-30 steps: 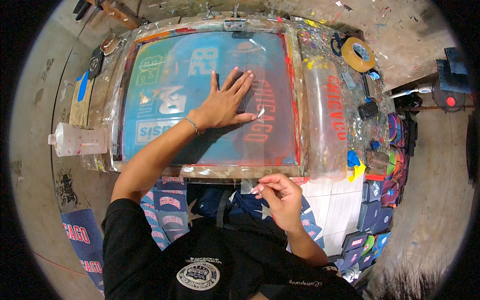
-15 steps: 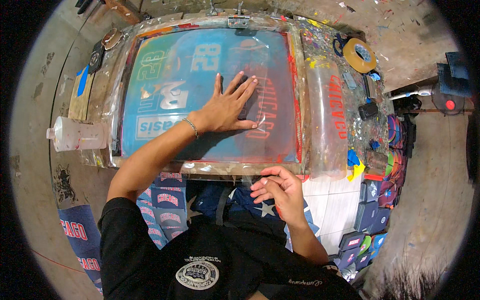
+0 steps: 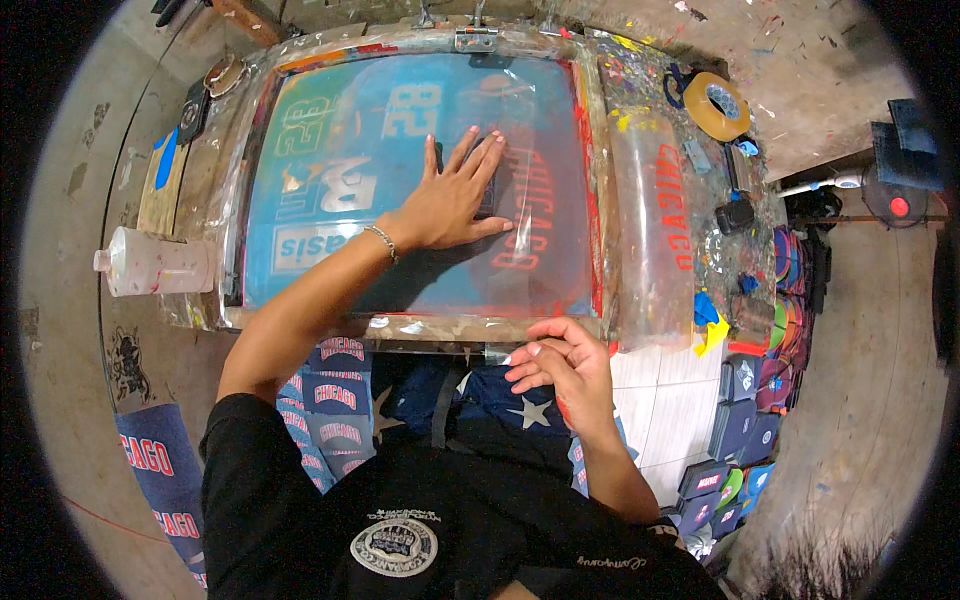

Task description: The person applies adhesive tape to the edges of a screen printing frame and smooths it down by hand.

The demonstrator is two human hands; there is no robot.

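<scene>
- So the blue screen (image 3: 285,205) is down flat on the bench inside its wooden frame (image 3: 440,328), right under the left hand (image 3: 450,205), palm down, fingers spread, gripping nothing.
- Done, as far as I can tell: 1 clear strip (image 3: 512,110) lies along the red lettering (image 3: 522,215) on the screen's right side.
- Left: hard to call, the strip's near end is too faint to read.
- Right hand (image 3: 575,375) is by the front edge, fingers loosely curled; can't tell if it's pinching film.
- Tape roll (image 3: 694,108) sits off to the right.
</scene>
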